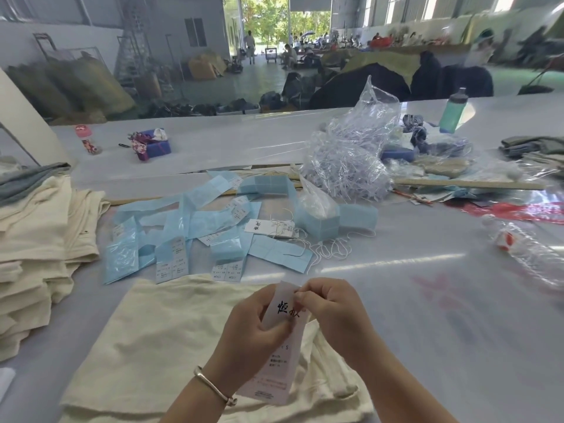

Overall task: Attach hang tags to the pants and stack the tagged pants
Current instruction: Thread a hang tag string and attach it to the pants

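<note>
Head view: a long white hang tag (282, 340) is held upright-to-tilted over a cream pair of pants (171, 340) laid flat on the table (442, 315), and that pair of pants is taken here as the landmark. The tag's lower-middle part is gripped by the left hand (253, 334), fingers curled round its left edge, while its top edge is pinched by the right hand (332, 315) between thumb and fingertips; whether a string is being threaded there cannot be told. The tag's long axis runs from the top pinch down toward the near edge of the pants, so the garment lies directly beneath both hands, with the left hand nearer its middle and the right hand nearer its right-hand edge. One tag is counted in the hands and one pair of pants beneath them. To the left of the pants a stack of folded cream pants (39, 254) is seen; the number in it cannot be counted. Beyond the pants, loose tags and blue paper strips (183, 221) are scattered, too many and too overlapped to count.
</note>
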The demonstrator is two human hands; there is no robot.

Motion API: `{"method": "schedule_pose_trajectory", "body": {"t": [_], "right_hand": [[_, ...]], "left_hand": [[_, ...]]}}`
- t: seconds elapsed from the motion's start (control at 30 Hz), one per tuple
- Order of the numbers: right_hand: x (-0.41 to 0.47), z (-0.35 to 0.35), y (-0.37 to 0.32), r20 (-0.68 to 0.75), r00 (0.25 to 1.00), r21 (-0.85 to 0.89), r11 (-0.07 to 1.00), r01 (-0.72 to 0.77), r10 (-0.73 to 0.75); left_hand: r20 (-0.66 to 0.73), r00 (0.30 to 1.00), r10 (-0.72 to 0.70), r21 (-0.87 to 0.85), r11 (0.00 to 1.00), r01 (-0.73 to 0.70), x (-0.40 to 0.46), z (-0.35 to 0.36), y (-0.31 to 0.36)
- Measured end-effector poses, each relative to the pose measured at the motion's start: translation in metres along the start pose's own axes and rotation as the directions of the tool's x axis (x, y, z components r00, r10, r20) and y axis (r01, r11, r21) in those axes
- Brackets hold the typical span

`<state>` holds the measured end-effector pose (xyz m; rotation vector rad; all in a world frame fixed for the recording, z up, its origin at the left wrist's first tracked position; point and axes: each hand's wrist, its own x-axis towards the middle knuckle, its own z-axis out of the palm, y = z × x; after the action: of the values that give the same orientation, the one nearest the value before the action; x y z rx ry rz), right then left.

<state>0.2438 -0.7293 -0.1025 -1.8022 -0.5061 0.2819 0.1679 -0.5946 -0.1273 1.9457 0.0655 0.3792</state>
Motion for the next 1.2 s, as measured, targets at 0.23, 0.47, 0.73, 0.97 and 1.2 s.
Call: {"method": "schedule_pose_trajectory", "body": {"t": [0.23, 0.47, 0.73, 0.97, 1.2], "right_hand": [[-0.001, 0.007, 0.002, -0.021, 0.999, -0.006, 0.999, -0.035, 0.035], [-0.006, 0.018, -0.001, 0.029, 0.999, -0.034, 0.999, -0.041, 0.042], [-0.003, 0.019, 0.006, 0.004, 1.0, -0.011, 1.0, 0.013, -0.013], [0.007, 0.001, 0.006, -0.141, 0.985, -0.073, 0.993, 0.088, -0.098], [0.021, -0.022, 0.003, -0.053, 0.99, -0.162, 0.98, 0.119, -0.129]], "left_hand": [[-0.037, 0.999, -0.008, -0.03, 1.0, 0.007, -0.007, -0.004, 0.001], [-0.065, 0.952, -0.299, -0.394, 0.884, 0.251, 0.002, -0.011, 0.004], [-0.161, 0.972, -0.17, -0.093, 0.983, 0.156, 0.014, -0.008, 0.002], [-0.093, 0.987, 0.133, 0.493, 0.867, -0.071, 0.035, -0.006, 0.011], [0.032, 0.999, 0.032, 0.267, 0.963, -0.039, 0.053, 0.013, 0.016]]}}
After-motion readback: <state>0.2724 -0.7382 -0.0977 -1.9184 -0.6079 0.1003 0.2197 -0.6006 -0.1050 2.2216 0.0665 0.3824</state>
